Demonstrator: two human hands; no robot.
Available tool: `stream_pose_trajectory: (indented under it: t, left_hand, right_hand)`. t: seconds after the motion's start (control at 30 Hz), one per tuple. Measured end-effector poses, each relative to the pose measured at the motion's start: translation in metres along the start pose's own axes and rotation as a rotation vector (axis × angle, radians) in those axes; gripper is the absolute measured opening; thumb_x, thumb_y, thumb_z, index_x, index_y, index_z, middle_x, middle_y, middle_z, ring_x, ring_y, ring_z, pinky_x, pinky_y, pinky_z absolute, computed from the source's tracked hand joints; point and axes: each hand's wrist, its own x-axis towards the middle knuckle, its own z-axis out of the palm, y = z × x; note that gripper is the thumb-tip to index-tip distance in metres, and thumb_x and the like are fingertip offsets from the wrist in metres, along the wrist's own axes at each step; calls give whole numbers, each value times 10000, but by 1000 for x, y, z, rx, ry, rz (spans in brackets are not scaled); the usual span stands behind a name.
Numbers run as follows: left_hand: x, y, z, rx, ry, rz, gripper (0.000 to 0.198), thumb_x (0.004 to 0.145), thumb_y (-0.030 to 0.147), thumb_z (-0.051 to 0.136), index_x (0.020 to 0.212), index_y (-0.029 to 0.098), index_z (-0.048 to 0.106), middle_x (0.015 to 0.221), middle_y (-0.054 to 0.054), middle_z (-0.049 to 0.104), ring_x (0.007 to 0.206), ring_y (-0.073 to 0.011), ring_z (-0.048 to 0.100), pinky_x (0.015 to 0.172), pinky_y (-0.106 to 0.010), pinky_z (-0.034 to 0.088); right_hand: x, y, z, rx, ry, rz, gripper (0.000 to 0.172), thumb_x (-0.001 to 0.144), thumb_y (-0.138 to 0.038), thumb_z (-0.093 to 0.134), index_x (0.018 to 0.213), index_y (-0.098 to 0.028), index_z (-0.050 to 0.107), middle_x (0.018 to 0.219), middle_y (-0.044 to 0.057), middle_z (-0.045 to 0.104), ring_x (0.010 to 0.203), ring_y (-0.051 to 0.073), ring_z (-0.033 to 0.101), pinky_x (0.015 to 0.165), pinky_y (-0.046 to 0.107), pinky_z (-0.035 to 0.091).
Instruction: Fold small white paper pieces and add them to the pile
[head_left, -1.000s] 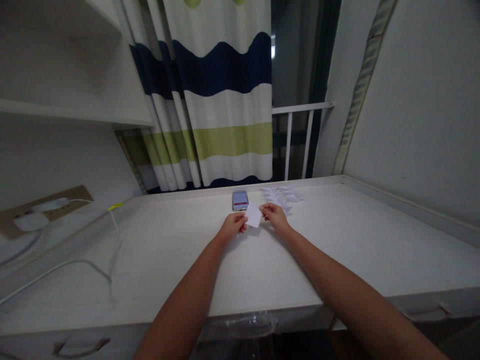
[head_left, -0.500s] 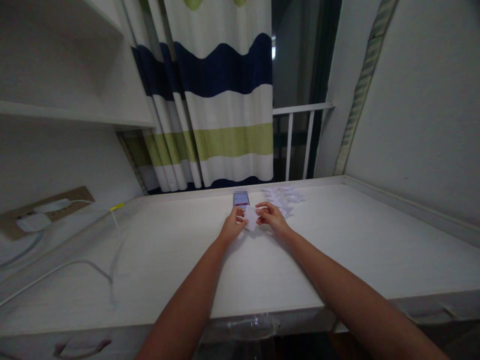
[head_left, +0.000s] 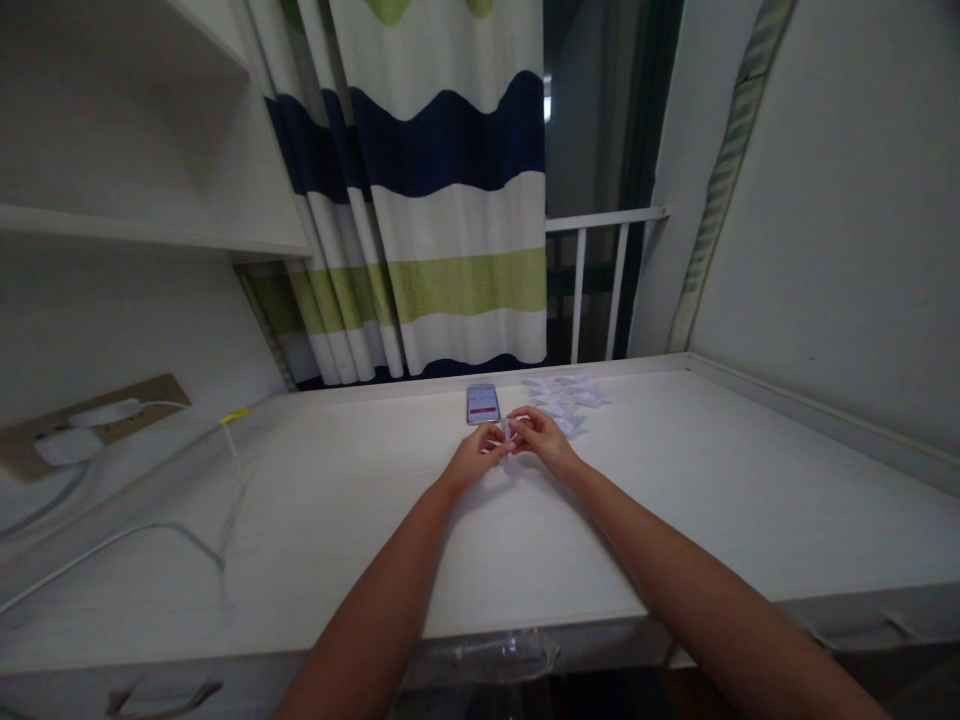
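Observation:
Both hands meet above the middle of the white desk (head_left: 675, 500). My left hand (head_left: 474, 455) and my right hand (head_left: 544, 438) pinch a small white paper slip (head_left: 507, 435) between their fingertips; it is folded narrow and only a thin edge shows. Just beyond the hands a phone (head_left: 482, 403) lies flat with its screen lit. To the right of the phone sits a loose pile of small white paper pieces (head_left: 566, 394).
A striped curtain (head_left: 450, 200) hangs behind the desk beside a white railing (head_left: 600, 270). White cables (head_left: 150, 520) run across the desk's left side from a wall socket strip (head_left: 90, 420). A shelf (head_left: 135, 225) juts out at upper left. Drawer handles show below the front edge.
The paper slip was held open and flat between the hands a second ago; the hands have come together and the slip is now folded to a narrow strip.

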Motion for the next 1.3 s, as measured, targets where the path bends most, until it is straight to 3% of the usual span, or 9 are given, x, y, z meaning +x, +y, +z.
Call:
stream_pose_trajectory:
  t: [0.2,0.4,0.6,0.77,1.13,1.3]
  left_hand:
    - [2,-4,-2,-16,-14,8,303,650,413,589,763,156,474,764,-8,528,616,-94,516,548,-217,410]
    - [3,-6,-3,22,44,-3,279,656,395,590,782,160,510,792,-24,556,653,-107,528,592,-231,423]
    - [1,-4,-4,78,31,7,206,678,254,553,861,160,545,840,-42,585,682,-126,538,602,-238,427]
    - [1,-7,-5,99,77,-11,304,625,91,489,918,146,549,788,-37,597,707,-146,539,638,-253,422]
    - [4,-5,-8,39,214,-21,242,573,30,457,773,148,523,725,-14,578,697,-136,532,653,-240,418]
    - [8,-10,-8,-58,248,-113,298,551,43,434,819,154,502,649,9,558,578,-125,533,508,-216,423]
  right_hand:
    - [1,1,0,-15,10,3,339,574,-442,631,770,-187,528,512,-46,558,455,98,553,482,231,472]
    - [3,4,-4,-52,22,0,274,605,-369,592,805,-193,528,527,-45,556,452,96,544,478,227,457]
    - [9,12,-8,-134,90,-74,223,575,-312,574,759,-189,554,563,-44,520,497,89,500,444,203,414]
    - [11,19,-10,-165,84,-115,234,545,-291,611,744,-174,573,639,-16,573,561,109,508,507,229,413]
    - [11,22,-13,-215,38,-91,277,579,-366,601,747,-147,626,669,16,624,567,130,520,523,237,400]
    - [12,22,-15,-330,91,-170,310,615,-392,561,755,-128,642,685,32,636,597,149,536,545,246,412]
